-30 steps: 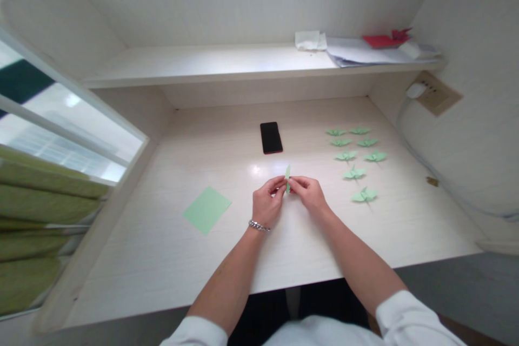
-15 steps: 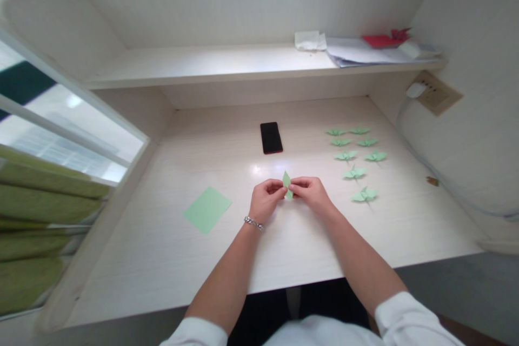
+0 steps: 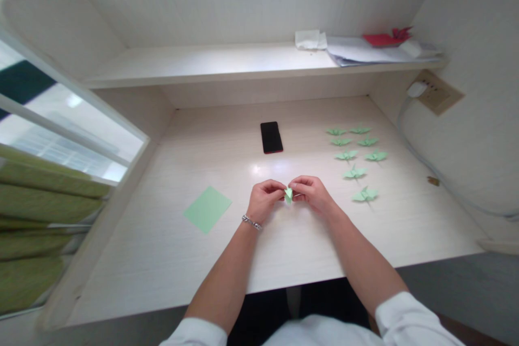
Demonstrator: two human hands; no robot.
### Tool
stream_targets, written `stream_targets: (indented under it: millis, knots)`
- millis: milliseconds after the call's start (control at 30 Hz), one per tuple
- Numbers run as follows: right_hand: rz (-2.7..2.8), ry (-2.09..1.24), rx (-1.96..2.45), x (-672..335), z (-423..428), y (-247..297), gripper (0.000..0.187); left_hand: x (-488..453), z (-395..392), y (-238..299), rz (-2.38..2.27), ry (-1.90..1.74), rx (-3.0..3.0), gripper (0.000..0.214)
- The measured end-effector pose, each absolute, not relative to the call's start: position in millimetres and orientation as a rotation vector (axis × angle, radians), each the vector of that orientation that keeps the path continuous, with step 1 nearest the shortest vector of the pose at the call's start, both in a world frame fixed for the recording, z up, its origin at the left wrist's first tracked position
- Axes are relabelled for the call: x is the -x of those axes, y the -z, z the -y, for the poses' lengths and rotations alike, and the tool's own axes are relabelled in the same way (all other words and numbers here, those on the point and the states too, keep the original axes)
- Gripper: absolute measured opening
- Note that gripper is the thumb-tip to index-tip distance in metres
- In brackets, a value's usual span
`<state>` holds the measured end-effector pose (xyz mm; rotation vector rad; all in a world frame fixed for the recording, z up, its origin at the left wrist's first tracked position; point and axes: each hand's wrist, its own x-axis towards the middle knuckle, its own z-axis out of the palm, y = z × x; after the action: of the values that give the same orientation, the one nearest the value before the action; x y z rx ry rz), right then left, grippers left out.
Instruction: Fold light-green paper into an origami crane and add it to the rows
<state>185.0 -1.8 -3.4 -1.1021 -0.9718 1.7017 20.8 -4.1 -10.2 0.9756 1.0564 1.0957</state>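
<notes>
A small piece of folded green origami paper (image 3: 288, 195) is pinched between my two hands, just above the middle of the desk. My left hand (image 3: 265, 198), with a silver chain bracelet at the wrist, grips its left side between thumb and fingers. From the other side my right hand (image 3: 311, 193) has thumb and forefinger closed on its right edge. The fingertips hide part of the paper. A flat square sheet of green paper (image 3: 207, 209) lies to the left of my hands. Several folded green paper cranes (image 3: 365, 194) sit to the right in two rough columns.
A black phone (image 3: 271, 137) lies beyond my hands on the white desk (image 3: 154, 259). Papers (image 3: 365, 53), a white tissue (image 3: 310, 40) and a red paper crane (image 3: 401, 34) rest on the shelf above. A cable (image 3: 430, 167) runs from the wall socket (image 3: 440, 94) down the right side.
The folded paper, upright and pointed above my fingers before, now looks shorter, with its top folded down and its lower part pointing toward me. My right fingers have shifted slightly upward.
</notes>
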Motion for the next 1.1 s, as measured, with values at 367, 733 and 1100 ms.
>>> stream_targets:
  millis: [367,733,1100]
  knots:
    - [1.411,-1.144,1.181,-184.8,1.5,10.6,0.017,-18.0,1.4,15.8,-1.066,-1.13,-1.125,0.032]
    - [1.427,-1.233,1.126,-185.6,3.6,6.2,0.024,-20.8,4.6,13.6,-1.103,-1.197,-1.179,0.03]
    - [1.378,-1.396,1.273,-186.6,-2.4,14.6,0.021,-19.9,2.1,17.9,-1.084,-1.124,-1.093,0.031]
